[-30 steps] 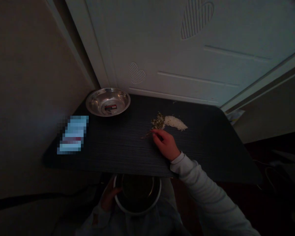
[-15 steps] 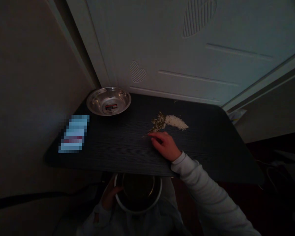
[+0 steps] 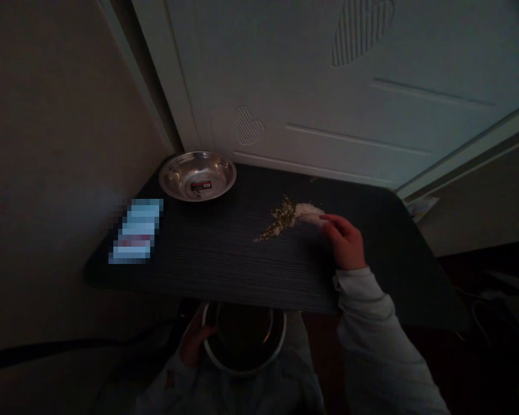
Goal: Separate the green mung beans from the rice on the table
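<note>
While my left hand (image 3: 193, 344) grips the dark metal bowl (image 3: 243, 337) below the black table's (image 3: 207, 262) edge, my right hand's (image 3: 345, 241) curled fingertips touch the white rice pile (image 3: 308, 211), greenish grains (image 3: 281, 217) beside it largely unsorted.

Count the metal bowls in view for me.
2. One steel bowl sits on the far left corner of the dark table, near the door. A second bowl is held below the table's near edge by the left hand. None seem hidden.

pixelated card (image 3: 136, 230), bowl (image 3: 243, 337) interior too dark, left hand (image 3: 193, 346) dim
</note>
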The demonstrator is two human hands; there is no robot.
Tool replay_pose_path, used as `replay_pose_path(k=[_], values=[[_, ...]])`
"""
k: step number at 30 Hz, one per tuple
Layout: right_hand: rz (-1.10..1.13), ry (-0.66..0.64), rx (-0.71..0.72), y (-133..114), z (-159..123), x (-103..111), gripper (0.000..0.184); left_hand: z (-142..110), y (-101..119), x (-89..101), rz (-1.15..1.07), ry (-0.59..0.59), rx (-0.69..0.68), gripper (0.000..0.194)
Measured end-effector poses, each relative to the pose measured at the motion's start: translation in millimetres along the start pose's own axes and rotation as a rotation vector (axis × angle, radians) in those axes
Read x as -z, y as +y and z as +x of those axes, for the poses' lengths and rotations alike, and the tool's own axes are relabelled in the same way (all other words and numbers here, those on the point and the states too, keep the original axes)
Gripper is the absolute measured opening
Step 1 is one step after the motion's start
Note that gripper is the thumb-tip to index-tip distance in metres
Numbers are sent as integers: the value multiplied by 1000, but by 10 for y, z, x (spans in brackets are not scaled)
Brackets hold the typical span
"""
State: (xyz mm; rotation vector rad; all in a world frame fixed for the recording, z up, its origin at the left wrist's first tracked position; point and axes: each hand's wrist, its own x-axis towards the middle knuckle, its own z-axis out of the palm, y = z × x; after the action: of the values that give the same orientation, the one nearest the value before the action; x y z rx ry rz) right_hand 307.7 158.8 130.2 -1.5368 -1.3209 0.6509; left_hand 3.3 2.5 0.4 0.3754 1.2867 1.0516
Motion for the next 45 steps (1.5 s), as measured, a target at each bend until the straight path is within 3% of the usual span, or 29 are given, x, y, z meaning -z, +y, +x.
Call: replay_pose_path(k=[3,6,11,19,27,39,45], values=[[-29,85,-86,92,51,162,24,-17,30,-31,-4,8,-3,52],[-115,-20,-91,119,21,166,27,-13,55,-52,3,29,2,55],[-242,-181,-7,130,-2,65,28,-17,40,-68,-29,50,16,58],[-439,-315,180,39,-84,-14,22,-32,55,-85,-21,75,16,51],[-471,-465,301,-79,-206,-144,20,-33,91,-79,5,49,-14,55],[-451,-498,338,-71,-201,-149,19,-48,146,-114,10,24,-4,53],[-402,-471,293,-51,-183,-154,18,-53,118,-91,11,30,-13,57]])
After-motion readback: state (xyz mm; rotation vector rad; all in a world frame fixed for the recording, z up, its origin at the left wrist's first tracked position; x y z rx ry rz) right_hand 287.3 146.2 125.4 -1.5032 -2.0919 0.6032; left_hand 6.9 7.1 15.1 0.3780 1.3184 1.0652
